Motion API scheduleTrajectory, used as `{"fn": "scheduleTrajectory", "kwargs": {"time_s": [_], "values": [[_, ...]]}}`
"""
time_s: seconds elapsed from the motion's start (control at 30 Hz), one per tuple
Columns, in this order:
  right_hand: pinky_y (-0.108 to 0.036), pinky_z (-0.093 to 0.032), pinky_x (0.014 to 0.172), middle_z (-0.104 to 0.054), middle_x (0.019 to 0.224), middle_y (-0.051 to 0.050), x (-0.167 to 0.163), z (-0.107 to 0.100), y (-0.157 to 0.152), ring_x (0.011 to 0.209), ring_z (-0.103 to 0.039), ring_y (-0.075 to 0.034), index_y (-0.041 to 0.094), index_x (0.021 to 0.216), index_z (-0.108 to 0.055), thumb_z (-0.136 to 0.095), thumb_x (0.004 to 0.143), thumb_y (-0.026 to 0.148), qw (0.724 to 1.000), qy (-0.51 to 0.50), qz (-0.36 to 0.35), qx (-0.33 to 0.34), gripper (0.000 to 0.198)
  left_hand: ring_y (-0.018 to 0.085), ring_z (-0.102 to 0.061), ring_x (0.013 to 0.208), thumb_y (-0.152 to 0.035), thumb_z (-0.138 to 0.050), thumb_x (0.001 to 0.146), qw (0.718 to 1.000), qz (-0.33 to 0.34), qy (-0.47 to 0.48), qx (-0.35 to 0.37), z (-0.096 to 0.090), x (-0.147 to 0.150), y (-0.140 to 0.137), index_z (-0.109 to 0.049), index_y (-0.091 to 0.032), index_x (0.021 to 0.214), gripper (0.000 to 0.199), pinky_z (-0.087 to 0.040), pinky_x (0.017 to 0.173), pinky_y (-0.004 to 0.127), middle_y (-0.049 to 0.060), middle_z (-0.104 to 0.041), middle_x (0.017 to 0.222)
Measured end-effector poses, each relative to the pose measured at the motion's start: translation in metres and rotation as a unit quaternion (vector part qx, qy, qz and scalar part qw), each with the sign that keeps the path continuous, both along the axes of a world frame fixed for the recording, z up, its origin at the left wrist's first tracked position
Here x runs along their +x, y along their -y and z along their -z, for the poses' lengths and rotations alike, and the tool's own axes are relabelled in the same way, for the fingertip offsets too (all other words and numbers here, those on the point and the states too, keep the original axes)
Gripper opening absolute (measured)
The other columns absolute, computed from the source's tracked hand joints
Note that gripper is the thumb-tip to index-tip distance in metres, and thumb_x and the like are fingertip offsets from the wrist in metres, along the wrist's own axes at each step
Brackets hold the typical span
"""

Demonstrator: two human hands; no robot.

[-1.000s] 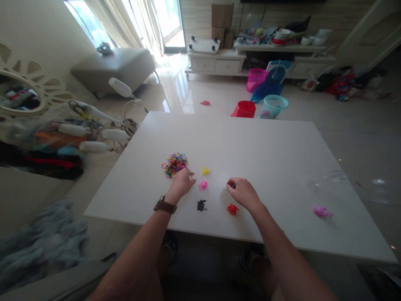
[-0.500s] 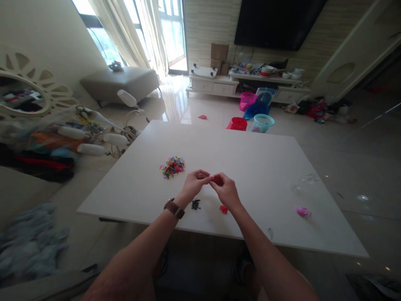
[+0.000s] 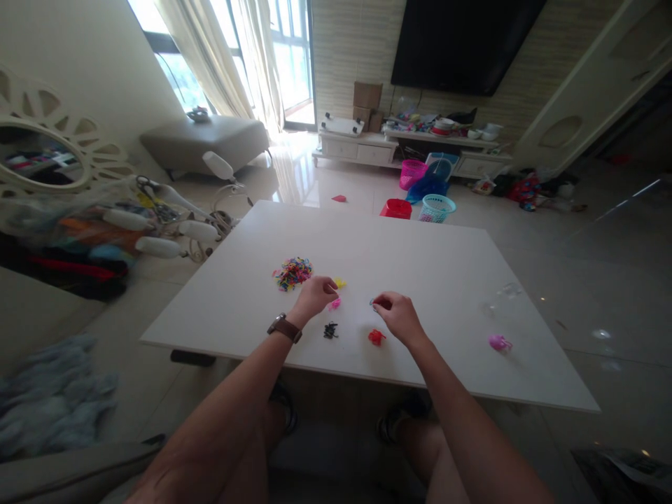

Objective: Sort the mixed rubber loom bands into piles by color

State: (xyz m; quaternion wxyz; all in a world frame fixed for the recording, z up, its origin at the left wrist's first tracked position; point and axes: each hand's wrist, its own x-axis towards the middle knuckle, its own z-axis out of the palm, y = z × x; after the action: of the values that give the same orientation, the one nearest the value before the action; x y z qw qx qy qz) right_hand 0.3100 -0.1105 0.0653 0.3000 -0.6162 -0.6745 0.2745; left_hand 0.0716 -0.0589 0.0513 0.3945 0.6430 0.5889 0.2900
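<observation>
My right hand [image 3: 397, 315] is closed in a pinch, with a small blue rubber band [image 3: 372, 302] at its fingertips. My left hand [image 3: 316, 296], with a brown-strapped watch on the wrist, has its fingers drawn together just above a small pink pile [image 3: 334, 304]; what they hold, if anything, is too small to make out. Yellow bands [image 3: 340, 283] lie just beyond its fingertips. To its left sits a heap of mixed-colour rubber bands [image 3: 292, 274]. Nearer me are a black pile [image 3: 330, 330] and a red pile [image 3: 376, 337].
The white table [image 3: 430, 266] spreads in front of me. Toward its right end lie a pink-purple object [image 3: 499, 343] and something clear plastic [image 3: 509, 289]. Beyond the far edge stand a red bin [image 3: 397, 208] and a light-blue basket [image 3: 437, 208]. A white lamp [image 3: 197, 229] is beside the left edge.
My hands were together around something small and red; now they are apart, the left over the pink pile, the right with the blue band. The pink and yellow piles have come into sight.
</observation>
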Motion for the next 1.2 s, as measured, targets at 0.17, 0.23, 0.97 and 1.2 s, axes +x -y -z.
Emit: {"fn": "scheduleTrajectory", "kwargs": {"time_s": [0.17,0.23,0.97,1.2], "values": [[-0.025,-0.048,0.075,-0.075,0.082,-0.003,0.025,0.016,0.004,0.076,-0.068,-0.016,0.019,0.080,-0.075,-0.063,0.082,0.014,0.996,0.070,-0.042,-0.032,0.013,0.017,-0.072,0.077,-0.011,-0.072,0.074,0.991,0.022,-0.129,0.016,0.032,-0.004,-0.009,-0.075,-0.017,0.086,0.014,-0.053,0.074,0.028,0.005,-0.077,0.079],[-0.024,-0.047,0.074,-0.076,0.081,-0.003,0.029,0.021,0.005,0.076,-0.068,-0.015,0.020,0.079,-0.076,-0.063,0.080,0.011,0.990,0.103,-0.068,-0.061,0.015,0.017,-0.072,0.078,-0.012,-0.071,0.074,0.988,0.027,-0.152,0.014,0.040,-0.004,-0.013,-0.075,-0.017,0.087,0.014,-0.052,0.075,0.027,0.005,-0.077,0.080],[-0.022,-0.043,0.066,-0.076,0.086,-0.007,0.016,0.041,-0.004,0.077,-0.066,-0.015,0.016,0.081,-0.080,-0.071,0.073,0.000,0.940,0.219,-0.133,-0.223,0.020,0.020,-0.070,0.078,-0.025,-0.068,0.073,0.967,-0.234,-0.081,0.058,0.036,-0.081,-0.043,-0.079,-0.017,0.089,0.021,-0.051,0.069,0.027,0.007,-0.077,0.084],[-0.022,-0.045,0.070,-0.077,0.090,-0.007,0.012,0.035,-0.003,0.082,-0.068,-0.015,0.016,0.085,-0.080,-0.072,0.078,0.007,0.932,0.242,-0.139,-0.230,0.014,0.021,-0.071,0.081,-0.028,-0.069,0.071,0.949,-0.312,-0.042,0.025,0.060,-0.142,-0.032,-0.079,-0.015,0.094,0.028,-0.051,0.071,0.028,0.010,-0.079,0.091]]}}
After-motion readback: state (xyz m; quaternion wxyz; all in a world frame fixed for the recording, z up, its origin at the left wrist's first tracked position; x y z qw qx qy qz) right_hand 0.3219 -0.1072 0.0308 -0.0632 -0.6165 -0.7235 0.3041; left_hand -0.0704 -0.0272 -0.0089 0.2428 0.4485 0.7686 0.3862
